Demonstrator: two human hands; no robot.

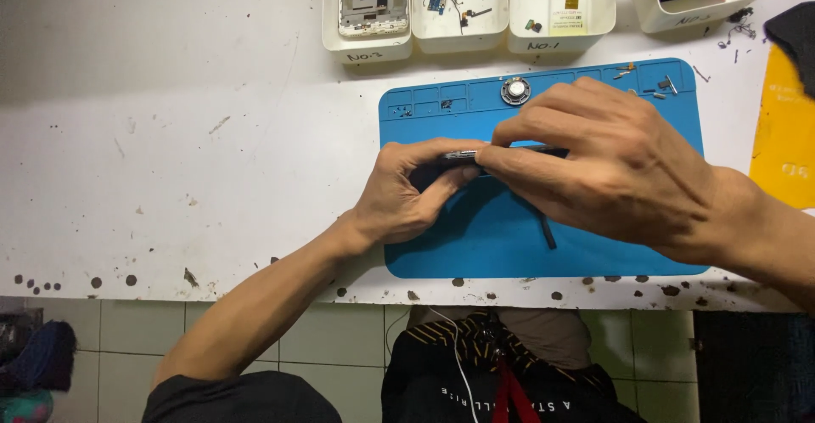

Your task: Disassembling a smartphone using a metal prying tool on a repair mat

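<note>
A: Left hand [399, 198], state?

B: Clenched on the left end of a thin dark flat slab, seen edge-on [463, 155], thumb under, fingers over. Right hand [607, 164] pinches the same slab from the other end; its fingertips meet the left hand's fingers.

A: Slab position?

B: Held between both hands, just above the blue rectangular silicone work mat [475, 236] on the white paint-chipped desk [170, 160].

A: Near the right hand?

B: Beyond its knuckles, a small round metal disc [515, 91] sits in a mat compartment. Under its palm, a thin dark stick [548, 232] lies on the mat. Loose small screws [662, 87] lie beyond it to the right.

A: Further out?

B: Beyond both hands, a row of white plastic trays [367, 45] with parts. To the right hand's right, a yellow sheet [785, 134].
</note>
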